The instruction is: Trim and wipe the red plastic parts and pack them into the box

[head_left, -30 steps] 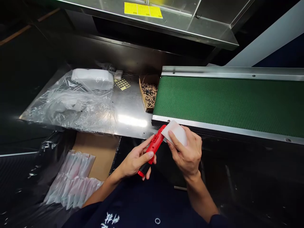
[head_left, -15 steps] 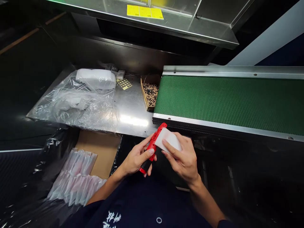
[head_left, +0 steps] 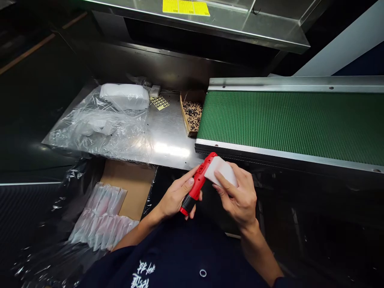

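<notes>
My left hand is closed around a red handheld tool with screw holes along its side and a black band near its lower end. The tool's exact kind does not show clearly. In my right hand is a white foam sleeve, pinched between fingers and thumb. Its left edge lies against the tool's upper part and covers some of it. Both hands are in front of my body, just below the near edge of the metal table.
A green conveyor belt runs off right. By its end sits a cardboard box of small black pieces. Beyond the clear plastic film stand stacked white foam sleeves and a sticker sheet. Below left, an open carton holds wrapped items.
Both hands, the tool and the foam sleeve have shifted slightly right and up in view. The surroundings have also shifted a little as the camera moved. Each hand keeps its hold.
</notes>
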The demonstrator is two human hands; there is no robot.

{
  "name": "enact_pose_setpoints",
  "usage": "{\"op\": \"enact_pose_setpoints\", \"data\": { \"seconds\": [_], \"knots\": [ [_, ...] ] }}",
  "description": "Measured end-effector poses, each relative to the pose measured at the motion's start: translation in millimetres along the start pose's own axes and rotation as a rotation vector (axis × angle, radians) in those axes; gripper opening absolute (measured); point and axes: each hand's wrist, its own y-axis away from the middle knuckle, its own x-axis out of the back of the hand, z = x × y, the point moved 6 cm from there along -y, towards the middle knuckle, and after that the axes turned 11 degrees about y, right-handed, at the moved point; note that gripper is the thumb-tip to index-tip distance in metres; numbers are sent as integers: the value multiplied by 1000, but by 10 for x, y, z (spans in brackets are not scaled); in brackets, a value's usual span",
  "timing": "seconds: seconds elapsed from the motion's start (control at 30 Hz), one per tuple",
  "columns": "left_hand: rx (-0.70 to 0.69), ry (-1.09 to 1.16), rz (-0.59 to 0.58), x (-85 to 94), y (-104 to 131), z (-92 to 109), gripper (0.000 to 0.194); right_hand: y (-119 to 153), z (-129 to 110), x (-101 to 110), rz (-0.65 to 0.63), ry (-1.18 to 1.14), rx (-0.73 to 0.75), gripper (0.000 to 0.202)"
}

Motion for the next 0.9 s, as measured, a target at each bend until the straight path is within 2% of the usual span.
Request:
{"op": "enact_pose_setpoints", "data": {
  "seconds": [0.07,0.2,0.37,0.57,0.77,0.83,0.9],
  "knots": [
    [-19,-29,26,-13,1,13,73,37,-55,-10,20,-35,-1,41],
    [-32,-105,89,-7,10,26,73,88,-145,-80,-58,-136,85,41],
    [-30,-30,12,-65,-17,-5,72,60,24,-23,69,49,-54,48],
    [-20,-4,26,-17,-49,-24,75,129,-115,-70,-14,-162,115,45],
    [56,137,-136,-83,-35,-61,62,-8,277,-40,59,-44,-123,40],
    [56,146,-122,-64,-42,-61,61,-34,248,-17,30,-47,-72,39],
    [56,128,-78,-23,-56,-69,62,-30,127,-8,-47,-105,39,37]
  ]
}}
